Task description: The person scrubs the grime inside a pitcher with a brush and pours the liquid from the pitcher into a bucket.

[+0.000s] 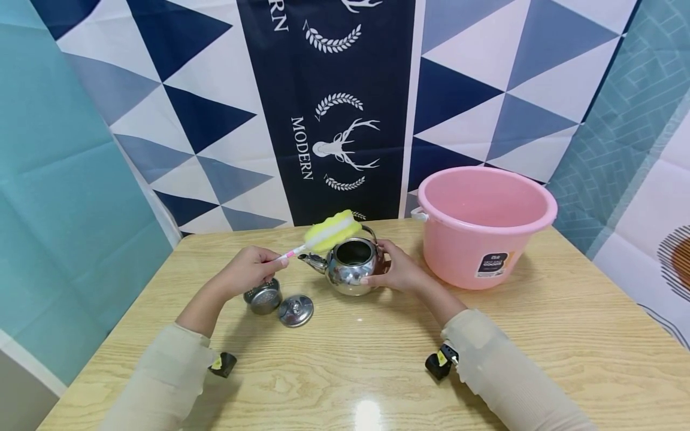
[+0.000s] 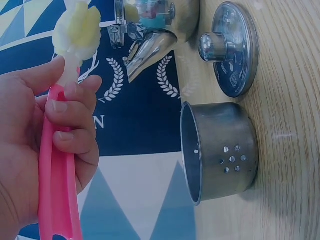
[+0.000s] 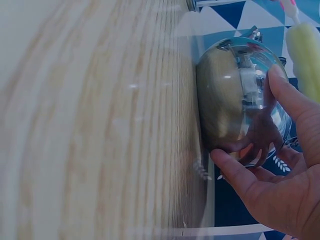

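Note:
My left hand (image 1: 249, 270) grips the pink and white handle of a sponge bottle brush (image 1: 333, 232), its fingers wrapped round it in the left wrist view. The yellow and white sponge head is up beside the open mouth of a shiny steel teapot (image 1: 351, 268), overlapping its rim in the head view. My right hand (image 1: 398, 269) holds the teapot's right side, thumb and fingers spread round its belly. Below the spout (image 2: 151, 51) lies the round lid (image 1: 296, 310), knob up. Left of the lid stands a perforated steel strainer cup (image 2: 220, 150).
A large pink bucket (image 1: 469, 251) with a white handle mount stands at the back right, close to the right hand. The pale wooden table (image 1: 323, 371) ends at a patterned cloth backdrop (image 1: 345, 120). A teal cloth (image 1: 70, 179) hangs along the left.

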A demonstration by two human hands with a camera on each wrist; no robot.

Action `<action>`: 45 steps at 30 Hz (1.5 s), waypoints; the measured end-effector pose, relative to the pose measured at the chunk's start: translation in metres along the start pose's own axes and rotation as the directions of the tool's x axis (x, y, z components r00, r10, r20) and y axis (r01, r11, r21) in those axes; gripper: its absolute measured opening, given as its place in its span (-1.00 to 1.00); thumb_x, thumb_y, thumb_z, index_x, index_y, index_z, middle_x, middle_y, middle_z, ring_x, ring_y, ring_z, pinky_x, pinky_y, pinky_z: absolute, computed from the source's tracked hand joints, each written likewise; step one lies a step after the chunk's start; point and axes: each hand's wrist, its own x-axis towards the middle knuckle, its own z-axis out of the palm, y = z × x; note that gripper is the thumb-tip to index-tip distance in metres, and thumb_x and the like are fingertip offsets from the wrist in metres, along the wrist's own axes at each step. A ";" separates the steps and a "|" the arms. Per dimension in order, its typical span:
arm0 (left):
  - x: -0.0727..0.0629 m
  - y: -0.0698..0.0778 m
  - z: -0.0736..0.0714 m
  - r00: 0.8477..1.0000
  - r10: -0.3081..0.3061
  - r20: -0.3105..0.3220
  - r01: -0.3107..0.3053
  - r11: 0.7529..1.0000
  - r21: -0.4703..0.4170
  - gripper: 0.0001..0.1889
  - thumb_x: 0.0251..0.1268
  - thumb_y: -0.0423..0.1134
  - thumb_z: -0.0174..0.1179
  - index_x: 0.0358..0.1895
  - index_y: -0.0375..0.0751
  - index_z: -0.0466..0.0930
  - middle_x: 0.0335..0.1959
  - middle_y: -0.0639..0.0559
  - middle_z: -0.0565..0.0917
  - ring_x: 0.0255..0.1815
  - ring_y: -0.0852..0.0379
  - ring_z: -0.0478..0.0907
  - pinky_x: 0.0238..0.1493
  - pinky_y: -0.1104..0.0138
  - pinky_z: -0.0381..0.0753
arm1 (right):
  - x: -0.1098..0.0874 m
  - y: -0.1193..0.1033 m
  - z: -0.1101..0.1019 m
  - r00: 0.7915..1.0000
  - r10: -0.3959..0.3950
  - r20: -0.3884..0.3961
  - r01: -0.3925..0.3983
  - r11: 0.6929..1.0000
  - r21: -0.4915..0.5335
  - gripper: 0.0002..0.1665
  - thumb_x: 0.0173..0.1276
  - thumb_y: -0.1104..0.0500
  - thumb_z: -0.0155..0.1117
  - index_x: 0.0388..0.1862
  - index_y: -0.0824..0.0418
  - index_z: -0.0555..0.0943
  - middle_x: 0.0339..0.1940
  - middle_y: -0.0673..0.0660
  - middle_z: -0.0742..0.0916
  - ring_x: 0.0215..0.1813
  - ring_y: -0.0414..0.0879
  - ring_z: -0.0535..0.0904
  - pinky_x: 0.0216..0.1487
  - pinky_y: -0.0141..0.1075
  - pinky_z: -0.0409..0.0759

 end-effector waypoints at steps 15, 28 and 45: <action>-0.015 -0.002 -0.011 1.000 0.003 0.004 -0.002 0.999 -0.054 -0.68 0.49 -0.15 0.06 -0.32 -0.36 0.61 -0.68 0.00 0.42 -0.71 0.18 0.19 -0.63 0.35 0.22 | 0.001 0.000 0.002 1.000 -0.018 -0.016 0.018 1.000 0.005 0.12 0.00 0.14 0.62 0.47 0.25 0.20 0.30 0.34 0.46 0.23 0.22 0.42 0.23 0.04 0.40; -0.041 -0.026 -0.024 0.992 -0.060 -0.112 0.052 0.996 -0.078 -0.65 0.47 -0.09 0.08 -0.26 -0.37 0.63 -0.64 0.01 0.41 -0.65 0.17 0.23 -0.58 0.34 0.26 | 0.001 0.000 0.001 1.000 -0.013 -0.015 0.013 1.000 -0.005 0.14 -0.01 0.13 0.62 0.49 0.23 0.18 0.34 0.33 0.43 0.22 0.23 0.43 0.24 0.06 0.39; -0.070 -0.072 -0.044 0.961 -0.180 -0.210 0.174 0.984 -0.046 -0.60 0.46 -0.02 0.09 -0.39 -0.33 0.57 -0.64 0.02 0.37 -0.64 0.16 0.22 -0.58 0.31 0.27 | -0.001 -0.002 0.002 1.000 -0.026 -0.017 0.026 0.999 0.018 0.11 0.01 0.16 0.61 0.47 0.29 0.19 0.28 0.37 0.46 0.23 0.22 0.42 0.25 0.05 0.38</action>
